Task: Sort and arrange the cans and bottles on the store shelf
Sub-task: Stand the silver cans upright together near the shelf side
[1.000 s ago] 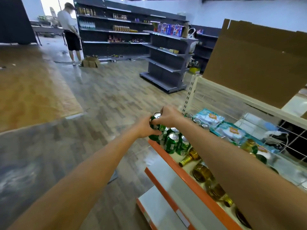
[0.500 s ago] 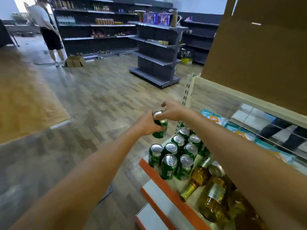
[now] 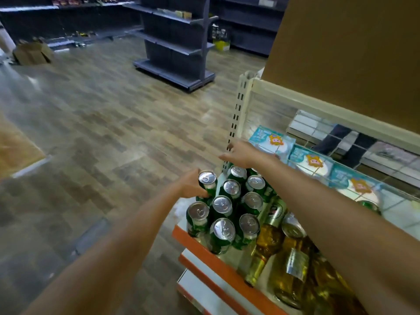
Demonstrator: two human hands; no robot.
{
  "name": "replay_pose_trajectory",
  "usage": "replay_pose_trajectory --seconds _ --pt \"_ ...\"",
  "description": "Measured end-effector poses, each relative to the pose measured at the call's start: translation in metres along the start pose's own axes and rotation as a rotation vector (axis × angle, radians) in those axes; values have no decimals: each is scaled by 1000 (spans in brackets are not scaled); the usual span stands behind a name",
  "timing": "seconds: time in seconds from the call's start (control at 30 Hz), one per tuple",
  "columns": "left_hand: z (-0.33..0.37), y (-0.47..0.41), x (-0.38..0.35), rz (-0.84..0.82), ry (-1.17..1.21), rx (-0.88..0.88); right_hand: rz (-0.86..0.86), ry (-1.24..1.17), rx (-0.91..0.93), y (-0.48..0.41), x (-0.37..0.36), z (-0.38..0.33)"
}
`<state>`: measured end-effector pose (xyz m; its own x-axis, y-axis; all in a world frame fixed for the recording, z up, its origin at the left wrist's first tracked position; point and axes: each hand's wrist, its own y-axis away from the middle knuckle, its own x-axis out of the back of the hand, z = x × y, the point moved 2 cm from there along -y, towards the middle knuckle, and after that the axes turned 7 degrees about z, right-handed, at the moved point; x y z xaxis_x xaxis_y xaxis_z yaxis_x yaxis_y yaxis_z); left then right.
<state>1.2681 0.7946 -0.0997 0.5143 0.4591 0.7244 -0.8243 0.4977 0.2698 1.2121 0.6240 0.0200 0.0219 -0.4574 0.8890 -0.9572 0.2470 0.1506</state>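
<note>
My left hand (image 3: 189,185) grips a green can (image 3: 207,183) at the left end of the shelf (image 3: 211,258), upright beside a cluster of several green cans (image 3: 236,208) with silver tops. My right hand (image 3: 241,153) hovers above and behind the cans, fingers spread, holding nothing, near the perforated shelf post (image 3: 236,114). Amber glass bottles (image 3: 288,264) lie on their sides to the right of the cans, partly hidden under my right forearm.
Light blue packaged goods (image 3: 311,162) line the back of the shelf behind a wire divider. A big cardboard sheet (image 3: 352,53) stands above. Dark grey shelving units (image 3: 177,42) stand across the wooden floor; a cardboard box (image 3: 31,53) sits far left.
My right hand has let go of the green can and lifted away, fingers spread. My left hand has brought the can down beside the other cans. The view has tilted downward.
</note>
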Motion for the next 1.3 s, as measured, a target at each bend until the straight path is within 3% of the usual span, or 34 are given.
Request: replay_pose_trajectory --seconds 0.3,0.53,0.77,0.97,1.3 --pt "23 10 -1 -131 -118 -275 60 -1 -164 7 2 9" --pt "21 10 2 -191 -103 -323 89 16 -223 18 -2 11" --pt "45 0 31 -355 -321 -260 111 16 -309 42 9 8" --pt "101 7 56 -218 -366 -397 151 17 -371 78 13 9" --pt "161 44 41 -162 -550 -638 232 91 -488 147 26 17"
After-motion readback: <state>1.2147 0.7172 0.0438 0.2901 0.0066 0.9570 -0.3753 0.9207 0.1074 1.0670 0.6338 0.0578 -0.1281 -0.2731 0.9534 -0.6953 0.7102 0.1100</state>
